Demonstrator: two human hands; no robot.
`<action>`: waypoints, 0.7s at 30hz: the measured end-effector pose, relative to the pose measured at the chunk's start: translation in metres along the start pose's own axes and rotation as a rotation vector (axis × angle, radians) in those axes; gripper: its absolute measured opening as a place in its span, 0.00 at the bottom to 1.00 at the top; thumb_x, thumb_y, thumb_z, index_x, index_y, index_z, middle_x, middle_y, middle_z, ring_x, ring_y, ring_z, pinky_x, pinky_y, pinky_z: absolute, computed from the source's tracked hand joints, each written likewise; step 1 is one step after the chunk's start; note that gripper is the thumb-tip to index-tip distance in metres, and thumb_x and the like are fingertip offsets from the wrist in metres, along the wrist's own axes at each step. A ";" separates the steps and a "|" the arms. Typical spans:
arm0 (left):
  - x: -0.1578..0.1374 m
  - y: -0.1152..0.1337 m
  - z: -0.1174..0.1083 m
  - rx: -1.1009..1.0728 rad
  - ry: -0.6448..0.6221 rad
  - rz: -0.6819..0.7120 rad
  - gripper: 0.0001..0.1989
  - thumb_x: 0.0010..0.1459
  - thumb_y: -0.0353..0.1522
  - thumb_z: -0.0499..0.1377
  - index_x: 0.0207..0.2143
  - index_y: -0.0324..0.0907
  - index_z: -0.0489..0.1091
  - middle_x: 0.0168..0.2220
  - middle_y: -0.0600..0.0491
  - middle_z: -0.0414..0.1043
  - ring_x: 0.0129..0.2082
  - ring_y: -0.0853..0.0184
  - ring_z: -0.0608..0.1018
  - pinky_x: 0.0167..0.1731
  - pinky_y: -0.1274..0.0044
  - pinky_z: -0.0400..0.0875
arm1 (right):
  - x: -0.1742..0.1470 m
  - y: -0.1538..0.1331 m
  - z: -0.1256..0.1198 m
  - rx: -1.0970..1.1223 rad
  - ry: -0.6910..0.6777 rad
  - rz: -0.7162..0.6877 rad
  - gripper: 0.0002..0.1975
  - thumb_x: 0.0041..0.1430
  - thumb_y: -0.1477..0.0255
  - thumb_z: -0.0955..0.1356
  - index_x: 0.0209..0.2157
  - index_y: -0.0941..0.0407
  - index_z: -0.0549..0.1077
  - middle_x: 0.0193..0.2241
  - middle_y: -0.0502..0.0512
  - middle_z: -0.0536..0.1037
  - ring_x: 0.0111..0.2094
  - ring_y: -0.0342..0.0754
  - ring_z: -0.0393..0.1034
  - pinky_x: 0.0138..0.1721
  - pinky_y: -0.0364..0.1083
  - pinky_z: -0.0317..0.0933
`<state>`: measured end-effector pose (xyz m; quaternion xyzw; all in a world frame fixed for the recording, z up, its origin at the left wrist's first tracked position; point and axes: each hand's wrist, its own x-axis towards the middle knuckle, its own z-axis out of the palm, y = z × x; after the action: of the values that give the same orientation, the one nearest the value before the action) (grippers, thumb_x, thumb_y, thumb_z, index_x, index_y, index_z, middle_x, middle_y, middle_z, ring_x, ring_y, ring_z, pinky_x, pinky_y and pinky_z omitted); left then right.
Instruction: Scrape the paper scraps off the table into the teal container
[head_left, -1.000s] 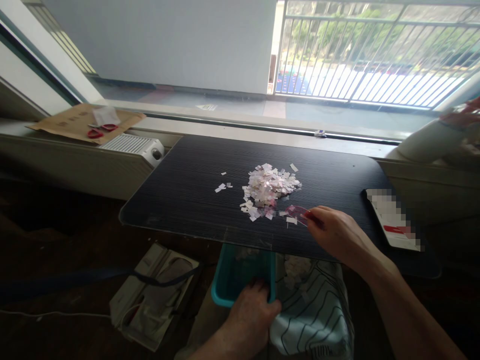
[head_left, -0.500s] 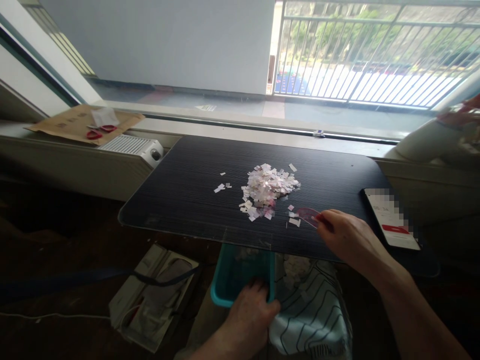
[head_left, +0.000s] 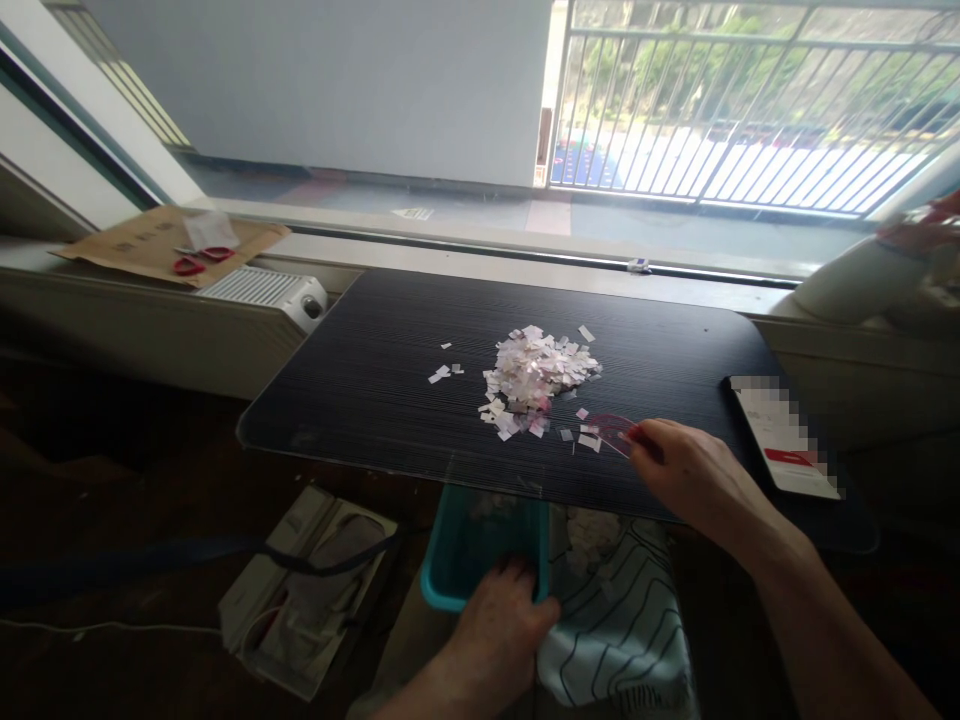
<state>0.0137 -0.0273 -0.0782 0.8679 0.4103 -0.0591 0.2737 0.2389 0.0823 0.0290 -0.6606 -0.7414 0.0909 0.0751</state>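
Note:
On the dark tabletop [head_left: 360, 370] lies a heap of small white and pinkish paper scraps [head_left: 534, 370]. My right hand [head_left: 686, 470] pinches a flat, see-through pink plastic piece [head_left: 611, 430] with a rounded end; its exact kind is unclear. That rounded end rests low on the table, over or against a few loose scraps [head_left: 589, 441] right of the heap. My left hand [head_left: 501, 625] grips the near right rim of a teal plastic basin [head_left: 441, 565], fingers inside and thumb outside. Some scraps show dimly in the basin, which sits below the table's front edge.
A phone [head_left: 784, 440] lies at the table's right. More scraps [head_left: 592, 535] rest on striped cloth [head_left: 615, 630] over my lap. An open box [head_left: 315, 590] stands lower left. Red-handled scissors [head_left: 202, 260] lie on a brown envelope [head_left: 142, 245] on the sill, beside a radiator [head_left: 259, 295].
The pink plastic piece has shifted slightly left and lies flatter. A small scrap now shows left of its tip. My left hand keeps its place on the basin.

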 end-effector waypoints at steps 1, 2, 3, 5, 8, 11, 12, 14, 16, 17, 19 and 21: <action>0.000 0.000 0.000 -0.004 0.003 -0.001 0.08 0.52 0.26 0.59 0.37 0.43 0.71 0.38 0.46 0.68 0.44 0.56 0.68 0.44 0.67 0.65 | -0.001 0.002 0.000 -0.009 -0.003 0.012 0.10 0.59 0.72 0.62 0.28 0.54 0.73 0.27 0.52 0.76 0.27 0.47 0.69 0.28 0.44 0.53; 0.000 0.000 0.001 -0.007 0.005 0.000 0.08 0.52 0.26 0.59 0.36 0.43 0.71 0.38 0.46 0.68 0.43 0.56 0.68 0.44 0.67 0.65 | -0.002 0.002 -0.001 -0.008 0.000 0.021 0.10 0.59 0.71 0.62 0.29 0.54 0.73 0.27 0.52 0.76 0.27 0.48 0.69 0.28 0.44 0.53; 0.000 0.000 0.001 -0.009 0.007 0.002 0.08 0.53 0.26 0.59 0.36 0.43 0.71 0.38 0.46 0.68 0.43 0.56 0.68 0.43 0.67 0.65 | -0.003 0.003 -0.001 0.002 0.005 0.024 0.10 0.59 0.71 0.62 0.29 0.54 0.73 0.27 0.52 0.76 0.27 0.48 0.69 0.29 0.44 0.54; 0.001 -0.001 0.001 -0.007 0.007 0.004 0.08 0.52 0.26 0.59 0.37 0.43 0.71 0.38 0.46 0.68 0.43 0.56 0.68 0.43 0.67 0.65 | -0.006 0.002 -0.002 0.035 -0.009 0.012 0.10 0.59 0.71 0.62 0.30 0.54 0.74 0.28 0.52 0.76 0.28 0.47 0.70 0.29 0.44 0.54; 0.001 0.000 0.000 -0.006 0.003 0.004 0.08 0.52 0.26 0.59 0.36 0.43 0.71 0.37 0.46 0.68 0.43 0.56 0.68 0.42 0.68 0.66 | -0.009 0.001 -0.004 0.041 -0.053 0.007 0.10 0.60 0.71 0.62 0.29 0.54 0.73 0.28 0.52 0.76 0.28 0.47 0.70 0.30 0.44 0.54; 0.001 0.000 -0.001 -0.004 0.000 0.009 0.07 0.52 0.26 0.59 0.36 0.42 0.71 0.37 0.46 0.68 0.42 0.56 0.69 0.42 0.68 0.66 | -0.006 0.000 -0.002 0.005 -0.004 0.016 0.10 0.60 0.70 0.62 0.28 0.54 0.73 0.27 0.53 0.76 0.27 0.47 0.69 0.28 0.44 0.53; 0.001 0.001 -0.002 -0.003 -0.001 0.012 0.07 0.52 0.26 0.59 0.36 0.42 0.71 0.37 0.46 0.68 0.42 0.56 0.68 0.42 0.67 0.66 | -0.003 -0.001 -0.001 0.002 0.024 0.008 0.10 0.60 0.70 0.62 0.28 0.54 0.73 0.27 0.53 0.76 0.27 0.47 0.69 0.28 0.44 0.52; 0.001 0.000 -0.001 0.003 -0.001 0.014 0.08 0.52 0.26 0.59 0.36 0.42 0.71 0.37 0.46 0.68 0.43 0.55 0.68 0.42 0.67 0.65 | 0.004 -0.003 0.002 0.007 0.062 -0.014 0.10 0.61 0.70 0.62 0.29 0.54 0.73 0.29 0.53 0.77 0.27 0.47 0.69 0.28 0.44 0.52; 0.001 0.000 -0.001 0.005 -0.002 0.011 0.08 0.53 0.26 0.59 0.36 0.42 0.71 0.37 0.45 0.68 0.43 0.55 0.68 0.42 0.67 0.65 | 0.010 -0.004 0.004 0.006 0.053 -0.021 0.11 0.61 0.70 0.62 0.29 0.54 0.74 0.29 0.53 0.77 0.28 0.47 0.69 0.29 0.44 0.52; 0.001 0.000 -0.001 0.004 0.001 0.008 0.08 0.52 0.26 0.59 0.36 0.43 0.71 0.38 0.45 0.68 0.43 0.55 0.68 0.42 0.67 0.65 | 0.011 -0.003 0.005 0.000 0.035 -0.021 0.11 0.61 0.71 0.62 0.29 0.55 0.73 0.29 0.53 0.77 0.28 0.47 0.69 0.29 0.44 0.52; 0.000 0.000 0.000 0.001 0.013 0.004 0.08 0.52 0.26 0.59 0.36 0.43 0.71 0.38 0.46 0.68 0.43 0.55 0.69 0.42 0.67 0.65 | 0.008 -0.001 0.005 -0.020 0.004 -0.021 0.11 0.61 0.72 0.62 0.28 0.55 0.73 0.27 0.53 0.76 0.28 0.47 0.69 0.29 0.45 0.52; 0.000 0.001 0.001 0.003 0.028 0.003 0.09 0.51 0.25 0.59 0.36 0.43 0.71 0.38 0.46 0.68 0.42 0.56 0.69 0.42 0.67 0.65 | 0.001 0.001 0.003 -0.014 0.011 -0.029 0.10 0.60 0.72 0.62 0.28 0.55 0.72 0.27 0.52 0.75 0.27 0.47 0.69 0.29 0.44 0.53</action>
<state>0.0139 -0.0280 -0.0783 0.8698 0.4126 -0.0472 0.2666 0.2390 0.0835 0.0258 -0.6510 -0.7510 0.0808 0.0760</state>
